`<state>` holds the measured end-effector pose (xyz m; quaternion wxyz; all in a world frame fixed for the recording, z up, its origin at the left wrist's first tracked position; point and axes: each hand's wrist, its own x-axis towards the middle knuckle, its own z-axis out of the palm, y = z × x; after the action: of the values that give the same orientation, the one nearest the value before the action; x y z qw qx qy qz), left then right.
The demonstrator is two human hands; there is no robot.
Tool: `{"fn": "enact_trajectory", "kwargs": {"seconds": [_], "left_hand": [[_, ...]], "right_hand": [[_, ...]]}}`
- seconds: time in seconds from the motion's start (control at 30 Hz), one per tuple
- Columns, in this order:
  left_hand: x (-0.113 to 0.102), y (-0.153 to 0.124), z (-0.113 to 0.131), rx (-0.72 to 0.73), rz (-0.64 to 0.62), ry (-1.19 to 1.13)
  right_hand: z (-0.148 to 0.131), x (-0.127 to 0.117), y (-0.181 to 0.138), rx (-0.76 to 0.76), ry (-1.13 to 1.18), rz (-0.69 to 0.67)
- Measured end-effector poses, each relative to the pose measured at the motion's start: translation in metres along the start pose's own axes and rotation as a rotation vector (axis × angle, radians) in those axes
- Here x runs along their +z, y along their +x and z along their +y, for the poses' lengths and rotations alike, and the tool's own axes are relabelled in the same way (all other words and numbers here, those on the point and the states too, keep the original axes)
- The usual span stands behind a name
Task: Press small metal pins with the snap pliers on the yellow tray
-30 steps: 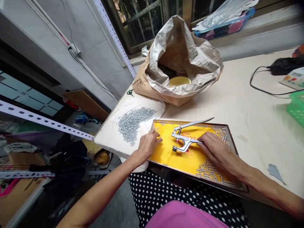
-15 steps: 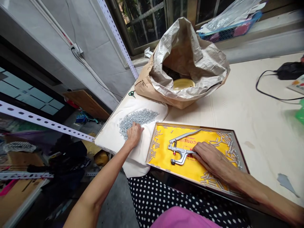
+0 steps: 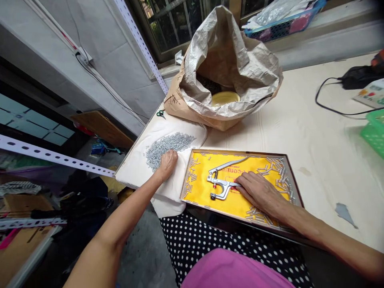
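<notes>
My left hand (image 3: 168, 163) is closed, its knuckles up, at the near edge of a heap of small grey metal pins (image 3: 172, 145) on a white cloth (image 3: 141, 172). Its fingertips are hidden, so what they pinch does not show. My right hand (image 3: 255, 189) wraps round the lower handle of silver snap pliers (image 3: 222, 184). The pliers lie over a shallow box (image 3: 295, 182) lined in yellow, with their jaws toward the left and the upper handle raised. Loose metal pins (image 3: 283, 172) are scattered along the box's sides.
A large paper sack (image 3: 207, 118) stands open behind the box, a yellow dish (image 3: 225, 98) inside it. Green-handled scissors (image 3: 161, 114) lie by the table's left edge. At right are a black cable (image 3: 322, 106), a green basket (image 3: 375, 134) and a grey scrap (image 3: 345, 214).
The whole view has shifted a little. My left hand has curled in its thumb and moved slightly right against the heap. My right hand keeps its hold on the pliers.
</notes>
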<state>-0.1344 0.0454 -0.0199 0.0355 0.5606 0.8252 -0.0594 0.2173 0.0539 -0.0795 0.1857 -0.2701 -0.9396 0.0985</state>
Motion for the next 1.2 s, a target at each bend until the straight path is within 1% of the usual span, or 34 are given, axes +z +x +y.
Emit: {"fn": "enact_trajectory", "kwargs": {"seconds": [0.13,0.23,0.37,0.47,0.53,0.6,0.67,0.7,0.73,0.77,0.83,0.97,1.07,1.2], "left_hand": [[-0.006,0.002,-0.011,-0.077,0.082,-0.140],[-0.009,0.002,-0.023,-0.182,0.142,-0.362],[-0.008,-0.006,-0.036,-0.277,0.111,-0.667],[-0.011,-0.016,-0.035,-0.316,0.070,-0.873],[-0.016,-0.027,-0.028,-0.308,0.030,-0.989],[-0.022,-0.042,-0.014,-0.280,-0.056,-1.156],[-0.024,-0.060,0.004,-0.248,-0.217,-1.393],[-0.023,-0.071,0.014,-0.233,-0.301,-1.466],[-0.022,-0.081,0.024,-0.217,-0.370,-1.508],[-0.019,-0.090,0.034,-0.204,-0.413,-1.519],[-0.010,-0.106,0.053,-0.194,-0.418,-1.515],[0.010,-0.122,0.078,-0.239,-0.333,-1.464],[0.019,-0.124,0.087,-0.254,-0.330,-1.438],[0.019,-0.125,0.094,-0.263,-0.357,-1.379]], "right_hand": [[0.001,-0.001,0.000,0.003,0.056,0.003],[0.002,-0.004,0.000,0.015,0.105,-0.014],[-0.002,-0.016,0.000,0.022,0.099,-0.045],[-0.006,-0.029,0.003,0.019,0.064,-0.019],[-0.007,-0.034,0.006,0.004,0.064,-0.025],[-0.007,-0.036,0.009,-0.017,0.063,-0.081],[-0.006,-0.033,0.013,-0.020,0.042,-0.152],[-0.005,-0.031,0.014,-0.013,0.027,-0.178],[-0.005,-0.028,0.015,-0.007,0.010,-0.196],[-0.005,-0.025,0.016,-0.003,-0.010,-0.206],[-0.006,-0.021,0.016,-0.006,-0.055,-0.203],[-0.012,-0.020,0.011,-0.038,-0.073,-0.161],[-0.017,-0.023,0.008,-0.055,-0.019,-0.161],[-0.019,-0.025,0.007,-0.027,-0.012,-0.211]]}}
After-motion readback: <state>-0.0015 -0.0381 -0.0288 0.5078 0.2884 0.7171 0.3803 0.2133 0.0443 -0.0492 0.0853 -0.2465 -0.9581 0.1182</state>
